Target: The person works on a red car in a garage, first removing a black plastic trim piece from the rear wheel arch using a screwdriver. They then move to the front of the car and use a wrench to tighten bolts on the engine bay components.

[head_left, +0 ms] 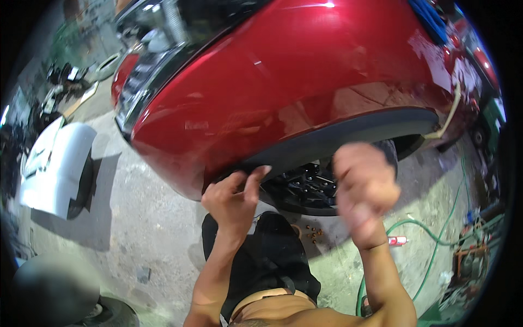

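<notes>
A red car's front fender [305,65] fills the upper middle of the view, with a black wheel-arch trim [348,129] along its lower edge. My left hand [231,199] is at the front end of this trim, fingers curled and thumb stretched along it. The fingertips touch the trim, and part of their grip is hidden. Farther right, my right hand [365,188] is raised in front of the arch, closed into a fist and blurred by motion. Nothing shows in it. Between the hands, the wheel [310,188] sits under the arch.
Several small nuts [313,234] lie on the concrete floor by my knees. A red and white tube [397,240] and a green hose [436,240] are on the right. A white car panel [57,169] stands at the left. Tan tape [452,111] hangs near the trim's rear end.
</notes>
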`<state>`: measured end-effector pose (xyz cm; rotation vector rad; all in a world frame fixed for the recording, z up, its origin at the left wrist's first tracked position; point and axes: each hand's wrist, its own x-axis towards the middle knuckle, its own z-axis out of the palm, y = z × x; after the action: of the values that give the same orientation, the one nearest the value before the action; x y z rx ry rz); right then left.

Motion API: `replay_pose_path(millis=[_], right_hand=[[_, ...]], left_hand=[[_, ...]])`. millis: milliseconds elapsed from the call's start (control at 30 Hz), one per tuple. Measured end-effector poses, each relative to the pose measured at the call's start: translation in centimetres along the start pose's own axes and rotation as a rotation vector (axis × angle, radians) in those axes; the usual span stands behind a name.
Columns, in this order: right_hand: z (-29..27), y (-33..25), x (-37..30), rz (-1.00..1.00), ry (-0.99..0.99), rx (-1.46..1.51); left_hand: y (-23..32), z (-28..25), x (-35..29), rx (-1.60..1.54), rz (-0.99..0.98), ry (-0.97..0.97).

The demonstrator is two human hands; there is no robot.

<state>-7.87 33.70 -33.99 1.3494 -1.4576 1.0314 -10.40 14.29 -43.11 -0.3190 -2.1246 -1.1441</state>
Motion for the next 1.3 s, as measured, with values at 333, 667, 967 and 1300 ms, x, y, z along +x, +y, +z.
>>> replay_pose_path(millis=[333, 667, 967, 1300], right_hand=[[5.5, 2.6, -1.9, 0.122, -0.206, -0.141], [6.9, 2.8, -2.5, 0.117, -0.256, -0.287], [5.1, 0.9, -7.3, 0.255, -0.26, -0.268], [6.5, -17.6, -37.3, 1.254, -0.103, -0.659]], left_hand=[[-9.5, 1.8, -6.6, -0.038, 0.002, 0.079], [-10.8, 1.1, -6.6, 0.06, -0.08, -0.047], [-11.4, 2.0, -7.0, 0.034, -0.155, -0.119], [-10.5, 1.0, -5.1, 0.057, -0.135, -0.307]])
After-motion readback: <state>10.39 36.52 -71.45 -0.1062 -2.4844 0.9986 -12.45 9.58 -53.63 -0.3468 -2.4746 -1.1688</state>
